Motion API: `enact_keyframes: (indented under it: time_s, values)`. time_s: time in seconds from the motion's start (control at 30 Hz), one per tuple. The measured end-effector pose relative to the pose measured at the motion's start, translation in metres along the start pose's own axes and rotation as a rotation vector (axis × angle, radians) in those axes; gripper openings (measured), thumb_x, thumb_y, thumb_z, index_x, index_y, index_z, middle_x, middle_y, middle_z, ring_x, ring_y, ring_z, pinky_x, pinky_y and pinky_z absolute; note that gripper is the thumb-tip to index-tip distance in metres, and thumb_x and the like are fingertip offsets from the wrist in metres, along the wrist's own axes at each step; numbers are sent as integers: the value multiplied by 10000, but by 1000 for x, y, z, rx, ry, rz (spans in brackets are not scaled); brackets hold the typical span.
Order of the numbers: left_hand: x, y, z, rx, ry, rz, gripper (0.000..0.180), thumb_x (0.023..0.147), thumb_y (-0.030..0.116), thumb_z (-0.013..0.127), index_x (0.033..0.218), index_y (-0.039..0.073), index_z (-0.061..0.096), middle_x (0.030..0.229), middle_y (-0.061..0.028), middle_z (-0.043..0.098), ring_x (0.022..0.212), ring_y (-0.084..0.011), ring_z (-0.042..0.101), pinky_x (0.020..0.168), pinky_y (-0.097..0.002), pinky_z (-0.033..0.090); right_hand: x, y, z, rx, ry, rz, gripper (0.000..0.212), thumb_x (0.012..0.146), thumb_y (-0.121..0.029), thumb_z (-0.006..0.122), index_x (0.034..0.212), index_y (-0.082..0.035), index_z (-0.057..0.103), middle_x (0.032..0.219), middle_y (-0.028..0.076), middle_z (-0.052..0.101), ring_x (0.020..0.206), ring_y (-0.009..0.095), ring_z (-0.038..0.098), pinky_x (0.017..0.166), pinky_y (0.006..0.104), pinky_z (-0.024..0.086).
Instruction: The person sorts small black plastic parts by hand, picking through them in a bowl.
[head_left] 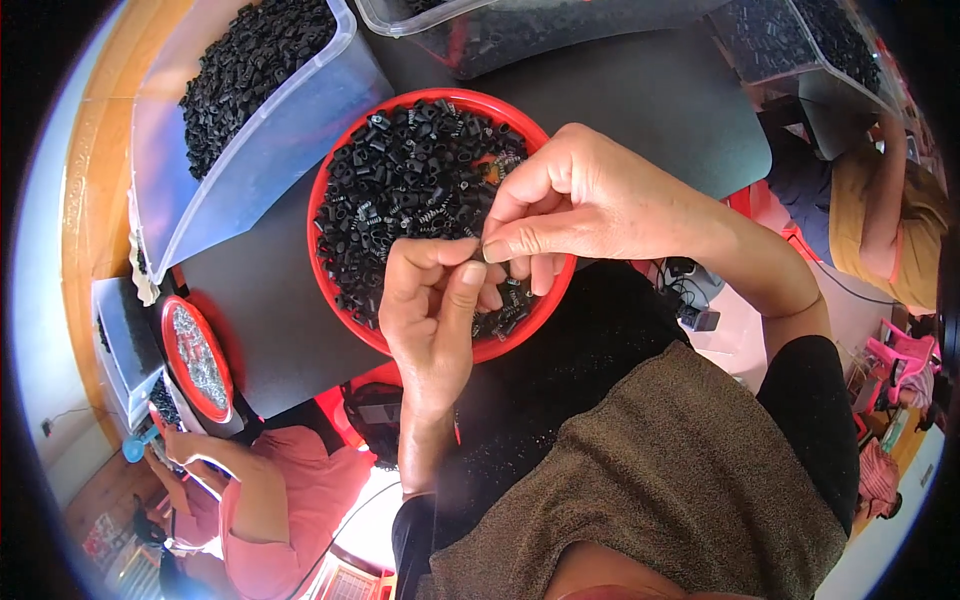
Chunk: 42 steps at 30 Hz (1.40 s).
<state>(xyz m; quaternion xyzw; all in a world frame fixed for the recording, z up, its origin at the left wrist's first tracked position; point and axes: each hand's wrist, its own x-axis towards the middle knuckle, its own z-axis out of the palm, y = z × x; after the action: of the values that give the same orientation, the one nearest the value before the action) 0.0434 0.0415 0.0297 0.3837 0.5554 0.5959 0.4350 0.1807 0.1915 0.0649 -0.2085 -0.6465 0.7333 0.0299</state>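
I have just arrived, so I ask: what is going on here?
The person's left grip and right grip meet over a red basin of small black parts and springs, pinching a small dark piece, mostly hidden. At the upper left, a clear bin holds more black parts. Another person is at lower left, near a red bowl of silvery pieces.

Count: wearer's bare hands [440, 310] [590, 205], 2; red basins [505, 346] [215, 410], 2; clear bins [275, 170] across top of view, 3; black pieces [375, 165], too many.

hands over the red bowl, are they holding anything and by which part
The left hand and right hand seem to pinch a tiny dark piece between fingertips; which part cannot be told.
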Motion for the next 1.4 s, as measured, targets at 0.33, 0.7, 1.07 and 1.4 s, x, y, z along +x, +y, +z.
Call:
enact_keyframes:
  time_s: [0.33,0.7,1.07,1.4]
  values:
    - [1,-2,-7,-41,3,-55,136,935,-13,502,1068,13,507,875,-84,634,699,-79,559,646,-202,450,0,11,6,-59,51,-34,157,897,-87,616,913,67,638,735,94,664,619,145,666,557,232,517]
    - [0,-4,-3,75,59,-19,113,935,-11,507,1043,17,518,853,-63,622,695,-71,540,643,-200,440,-1,24,18,-345,204,-312,137,868,-77,607,837,53,637,676,145,656,579,183,674,519,285,520]
    - [-5,-9,-7,-35,60,-45,121,936,3,512,1056,11,512,842,-69,614,695,-79,532,650,-203,439,1,20,18,-177,134,-196,131,846,-60,609,823,68,622,677,155,655,586,183,674,525,281,522]
    - [-4,0,-1,222,86,19,120,892,-75,525,996,-18,541,803,-64,591,646,-75,516,591,-197,433,5,13,8,-192,25,-159,66,848,-17,624,843,48,630,665,77,650,604,125,661,545,238,513]
